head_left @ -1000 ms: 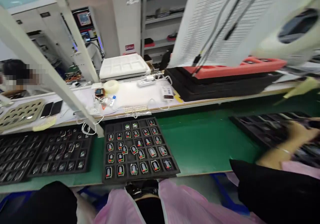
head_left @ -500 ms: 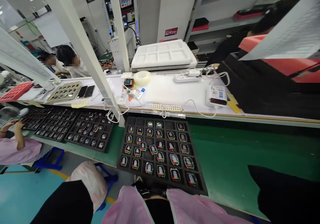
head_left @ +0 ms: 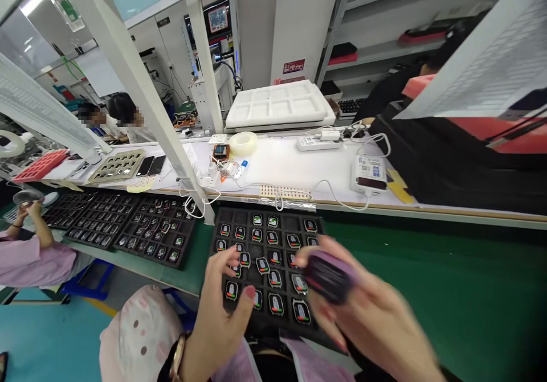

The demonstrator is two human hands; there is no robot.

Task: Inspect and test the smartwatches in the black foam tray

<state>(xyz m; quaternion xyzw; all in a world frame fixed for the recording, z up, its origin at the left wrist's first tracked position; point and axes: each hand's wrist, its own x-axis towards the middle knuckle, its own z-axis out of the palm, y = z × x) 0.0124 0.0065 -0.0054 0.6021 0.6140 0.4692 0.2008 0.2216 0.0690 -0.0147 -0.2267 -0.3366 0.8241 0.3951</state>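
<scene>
A black tray (head_left: 260,322) of small watch bodies with lit screens lies on the green belt (head_left: 427,279) right in front of me. My left hand (head_left: 222,308) hovers over the tray's near left part, fingers spread, holding nothing. My right hand (head_left: 363,313) is raised over the tray's right side and grips a dark, purple-edged object (head_left: 327,276), too blurred to name.
More black trays (head_left: 158,231) of watch bodies run along the belt to the left. A person in a pink sleeve (head_left: 29,259) works at far left. Behind the belt, a white shelf carries a tape roll (head_left: 243,143), cables, a white box (head_left: 368,172) and stacked black trays (head_left: 461,165).
Both my hands have come up into view over the front tray; half a second ago neither showed. The view has tilted slightly, and the right hand now carries a dark object.
</scene>
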